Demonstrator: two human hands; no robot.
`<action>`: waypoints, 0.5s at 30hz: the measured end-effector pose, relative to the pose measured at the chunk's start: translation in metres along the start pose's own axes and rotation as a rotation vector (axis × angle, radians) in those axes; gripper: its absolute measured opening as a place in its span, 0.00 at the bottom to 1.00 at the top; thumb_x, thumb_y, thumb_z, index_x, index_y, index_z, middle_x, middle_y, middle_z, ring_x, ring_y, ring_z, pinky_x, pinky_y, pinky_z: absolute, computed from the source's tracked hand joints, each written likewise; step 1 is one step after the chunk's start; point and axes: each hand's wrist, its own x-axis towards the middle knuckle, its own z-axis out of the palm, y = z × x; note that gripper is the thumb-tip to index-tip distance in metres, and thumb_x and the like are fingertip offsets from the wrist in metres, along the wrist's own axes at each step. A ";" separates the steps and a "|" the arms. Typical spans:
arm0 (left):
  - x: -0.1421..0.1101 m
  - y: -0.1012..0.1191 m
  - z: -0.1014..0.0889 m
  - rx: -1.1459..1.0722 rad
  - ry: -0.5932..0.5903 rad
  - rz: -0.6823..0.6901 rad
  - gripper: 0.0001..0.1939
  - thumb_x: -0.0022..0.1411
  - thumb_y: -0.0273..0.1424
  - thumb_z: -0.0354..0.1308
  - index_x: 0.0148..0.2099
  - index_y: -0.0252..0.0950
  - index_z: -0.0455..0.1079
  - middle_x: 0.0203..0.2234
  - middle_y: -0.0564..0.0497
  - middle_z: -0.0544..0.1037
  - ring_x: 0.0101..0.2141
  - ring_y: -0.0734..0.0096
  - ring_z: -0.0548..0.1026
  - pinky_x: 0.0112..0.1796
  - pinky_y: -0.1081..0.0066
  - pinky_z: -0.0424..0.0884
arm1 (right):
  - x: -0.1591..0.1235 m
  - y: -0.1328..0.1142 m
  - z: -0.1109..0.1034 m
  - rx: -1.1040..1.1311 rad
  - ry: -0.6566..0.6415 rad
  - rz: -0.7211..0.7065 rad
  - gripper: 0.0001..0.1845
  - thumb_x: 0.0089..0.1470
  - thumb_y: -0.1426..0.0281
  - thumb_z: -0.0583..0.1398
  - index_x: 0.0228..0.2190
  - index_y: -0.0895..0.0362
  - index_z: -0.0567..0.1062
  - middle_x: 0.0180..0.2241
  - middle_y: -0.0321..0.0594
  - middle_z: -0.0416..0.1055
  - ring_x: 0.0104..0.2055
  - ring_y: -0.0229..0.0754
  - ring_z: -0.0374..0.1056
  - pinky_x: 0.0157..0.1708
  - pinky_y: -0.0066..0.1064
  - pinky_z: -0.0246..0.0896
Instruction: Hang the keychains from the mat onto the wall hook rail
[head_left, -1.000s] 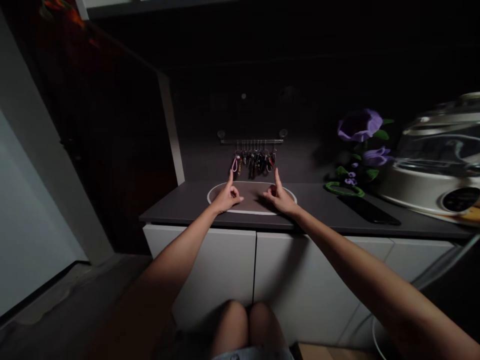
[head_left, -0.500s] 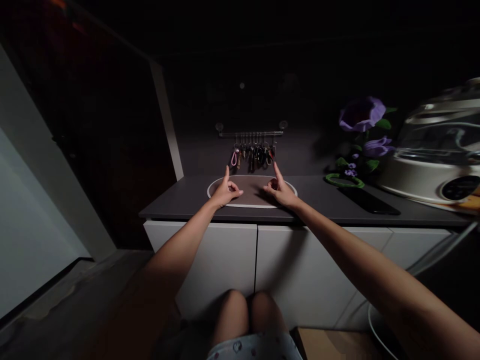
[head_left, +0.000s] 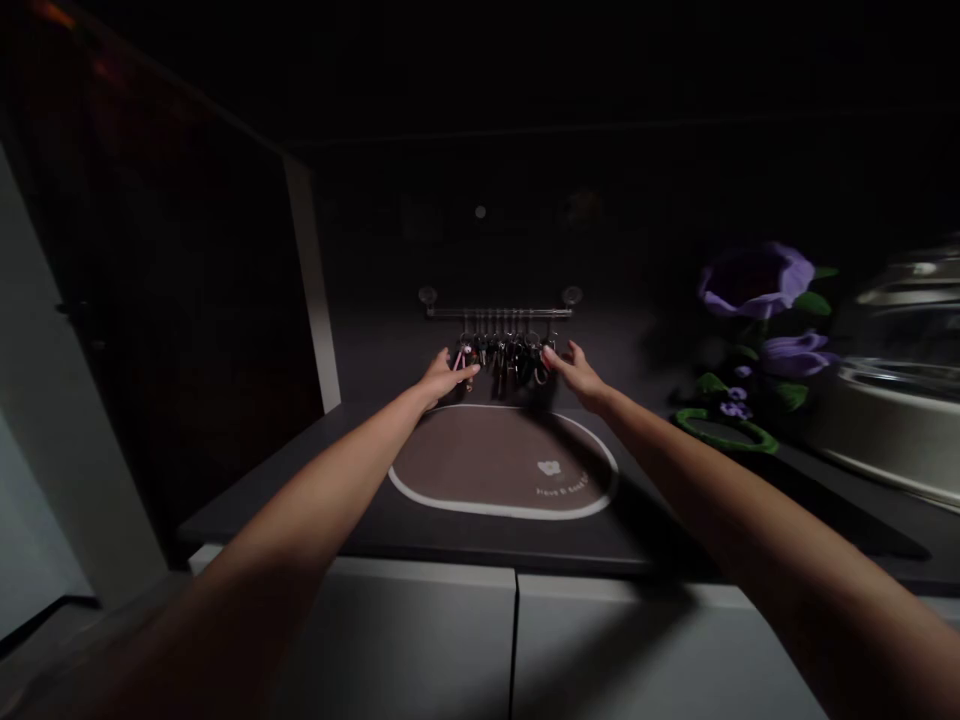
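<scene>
A clear rail (head_left: 499, 314) on the dark wall carries a row of hooks with several bunches of keys (head_left: 514, 355) hanging from them. At the left end of the row, beside a pink loop strap (head_left: 459, 358), is my left hand (head_left: 441, 380), thumb and fingers apart. My right hand (head_left: 579, 375) reaches to the right end of the row, its thumb and fingers also spread. Whether either hand touches the keys, I cannot tell. Beneath them lies a brown oval mat (head_left: 480, 460) with a white rim and a small white print.
The mat rests on a dark countertop (head_left: 360, 525) above white cabinet doors (head_left: 420, 620). To the right stand purple craft flowers (head_left: 761, 280) with a green ring base, a flat black object (head_left: 840, 510) and a cream appliance (head_left: 892, 410). A dark door (head_left: 187, 330) is at the left.
Both hands have moved forward and up from above the mat to the hanging keys, and their pinched fingers have spread. My view has come closer to the counter and tilted up.
</scene>
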 end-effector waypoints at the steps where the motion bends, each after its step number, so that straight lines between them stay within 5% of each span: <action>1: 0.008 0.000 0.006 -0.073 -0.010 -0.009 0.35 0.36 0.36 0.68 0.48 0.35 0.64 0.46 0.40 0.69 0.47 0.60 0.67 0.43 0.68 0.64 | 0.009 0.002 0.004 0.024 0.019 0.015 0.46 0.40 0.45 0.55 0.56 0.53 0.51 0.56 0.47 0.55 0.54 0.47 0.55 0.51 0.38 0.54; 3: 0.020 -0.001 0.017 -0.200 -0.054 -0.026 0.24 0.37 0.36 0.68 0.38 0.35 0.67 0.34 0.46 0.74 0.34 0.68 0.73 0.33 0.72 0.67 | 0.023 0.005 0.012 0.079 0.057 0.031 0.40 0.43 0.43 0.50 0.54 0.51 0.55 0.52 0.44 0.60 0.50 0.45 0.59 0.46 0.36 0.58; 6: 0.031 -0.002 0.034 -0.347 -0.125 -0.064 0.18 0.41 0.39 0.66 0.29 0.34 0.64 0.19 0.54 0.69 0.19 0.78 0.68 0.22 0.76 0.63 | 0.036 0.011 0.026 0.146 0.094 0.011 0.35 0.45 0.43 0.47 0.49 0.51 0.59 0.43 0.40 0.66 0.42 0.41 0.63 0.40 0.32 0.61; 9: 0.034 -0.001 0.052 -0.512 -0.171 -0.088 0.18 0.43 0.41 0.64 0.28 0.36 0.60 0.15 0.58 0.64 0.14 0.81 0.63 0.18 0.77 0.60 | 0.041 0.016 0.040 0.175 0.129 -0.007 0.32 0.46 0.44 0.45 0.44 0.51 0.62 0.38 0.38 0.67 0.39 0.40 0.63 0.37 0.30 0.60; 15: 0.032 0.002 0.085 -0.748 0.002 -0.153 0.20 0.48 0.47 0.58 0.33 0.39 0.56 0.14 0.62 0.61 0.12 0.82 0.60 0.15 0.80 0.56 | 0.040 0.018 0.072 0.228 0.259 -0.017 0.25 0.51 0.49 0.41 0.40 0.52 0.62 0.37 0.37 0.67 0.39 0.38 0.63 0.41 0.29 0.57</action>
